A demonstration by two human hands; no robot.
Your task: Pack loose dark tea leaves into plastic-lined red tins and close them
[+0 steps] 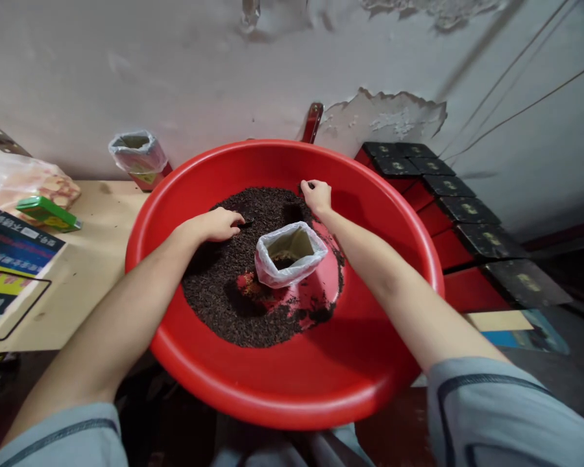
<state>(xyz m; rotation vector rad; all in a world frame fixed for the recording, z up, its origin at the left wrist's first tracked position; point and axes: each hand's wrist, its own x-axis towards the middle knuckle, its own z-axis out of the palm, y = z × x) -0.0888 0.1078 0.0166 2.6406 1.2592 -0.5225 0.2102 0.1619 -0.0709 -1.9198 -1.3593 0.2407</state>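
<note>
A wide red basin holds a heap of dark, loose tea-like leaves. Near the heap's left side, my left hand has its fingers curled at a small black thin-edged object, mostly hidden by the hand and leaves. My right hand is closed at the far side of the heap, a dark bit showing at its fingers; what it grips is unclear. Between the two hands stands an open tin lined with a clear plastic bag, some dark leaves at its bottom.
A second bag-lined tin stands behind the basin at left. Rows of red boxes with black lids line the right. On the wooden table lie a green box and a printed carton. The peeling wall is close behind.
</note>
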